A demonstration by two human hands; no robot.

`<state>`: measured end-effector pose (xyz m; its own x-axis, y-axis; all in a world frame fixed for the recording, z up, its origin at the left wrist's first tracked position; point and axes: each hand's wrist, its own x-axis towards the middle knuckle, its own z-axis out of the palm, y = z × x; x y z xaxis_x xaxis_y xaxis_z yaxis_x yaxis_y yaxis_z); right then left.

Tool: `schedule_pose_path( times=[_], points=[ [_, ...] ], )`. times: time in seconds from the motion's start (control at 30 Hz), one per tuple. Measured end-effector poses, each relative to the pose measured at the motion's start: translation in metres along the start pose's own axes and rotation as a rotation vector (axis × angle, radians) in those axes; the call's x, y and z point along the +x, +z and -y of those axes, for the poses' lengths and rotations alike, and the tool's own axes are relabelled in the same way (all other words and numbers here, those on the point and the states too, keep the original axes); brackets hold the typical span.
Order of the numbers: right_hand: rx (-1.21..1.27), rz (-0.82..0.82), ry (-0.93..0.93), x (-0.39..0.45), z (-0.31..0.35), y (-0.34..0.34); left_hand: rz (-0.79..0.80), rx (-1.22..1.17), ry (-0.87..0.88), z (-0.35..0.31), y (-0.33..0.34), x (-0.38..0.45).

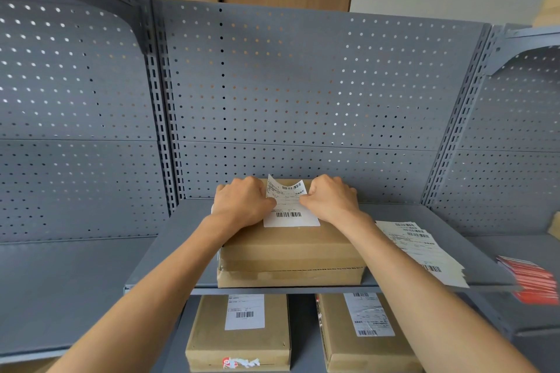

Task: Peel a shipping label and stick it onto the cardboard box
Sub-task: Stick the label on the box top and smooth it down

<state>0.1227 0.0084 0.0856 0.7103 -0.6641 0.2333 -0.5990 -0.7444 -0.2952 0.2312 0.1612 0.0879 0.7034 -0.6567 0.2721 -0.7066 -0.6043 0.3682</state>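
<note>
A flat brown cardboard box [291,248] lies on the grey shelf [169,239] in front of me. On its top rests a white shipping label [289,212] with barcodes; its near half lies flat and its far end curls up off the box. My left hand [242,203] pinches the label's left edge, my right hand [330,198] pinches its right edge. Both hands rest on the box top. Whether a backing sheet is under the label is hidden.
A fanned stack of more labels [424,251] lies on the shelf to the right, with red-printed cards [530,278] beyond it. Two labelled cardboard boxes [242,330] [363,333] sit on the lower shelf. A grey pegboard wall [303,85] rises behind.
</note>
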Motion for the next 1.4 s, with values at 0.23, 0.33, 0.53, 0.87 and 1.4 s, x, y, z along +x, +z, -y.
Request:
schedule_pose_path(
  times=[0.23, 0.33, 0.53, 0.87, 1.4],
  points=[
    [-0.071, -0.046, -0.033, 0.000, -0.001, -0.010, -0.089, 0.225, 0.028, -0.001, 0.000, 0.007],
    [-0.038, -0.082, -0.047, 0.005, 0.005, -0.015, -0.141, 0.195, -0.002, -0.006, -0.002, 0.017],
    [-0.013, 0.029, 0.057, 0.032, 0.010, -0.004, -0.016, 0.074, -0.126, -0.018, 0.009, 0.050],
    [-0.100, 0.179, 0.177, 0.044, 0.014, 0.022, 0.208, 0.192, -0.234, -0.009, 0.034, 0.062],
    [-0.075, 0.159, 0.144, 0.040, 0.008, 0.020, 0.151, 0.183, -0.167, -0.002, 0.038, 0.063]
  ],
)
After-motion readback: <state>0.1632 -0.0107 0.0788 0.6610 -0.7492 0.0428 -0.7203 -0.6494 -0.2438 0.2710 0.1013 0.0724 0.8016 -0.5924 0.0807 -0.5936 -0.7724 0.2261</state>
